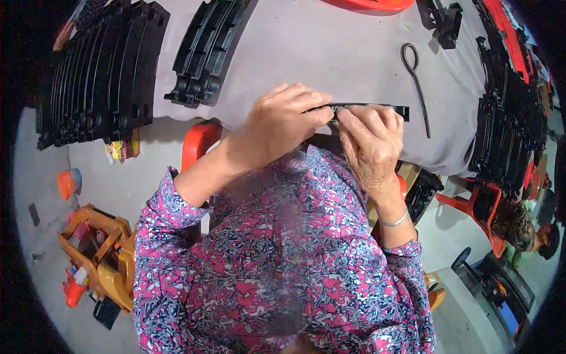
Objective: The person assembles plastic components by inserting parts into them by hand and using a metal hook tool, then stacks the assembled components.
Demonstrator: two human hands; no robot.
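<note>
Both my hands are on a long, narrow black plastic strip [405,112] close to the table's near edge. My left hand [289,118] pinches it toward the left end, fingers pointing right. My right hand [371,133] wraps over its right part, fingers curled, and the strip's right tip sticks out past them. The strip's middle is partly hidden by my fingers. To the right, a dark metal rod with a looped end [417,85] lies on the grey cloth-covered table [306,53].
Black plastic strips [206,50] lie at the upper left, beside a larger row of strips [103,76]. More black parts [507,118] are heaped along the right edge. A red basin [374,5] sits at the far edge. A red chair [480,215] and a person [525,227] are at right.
</note>
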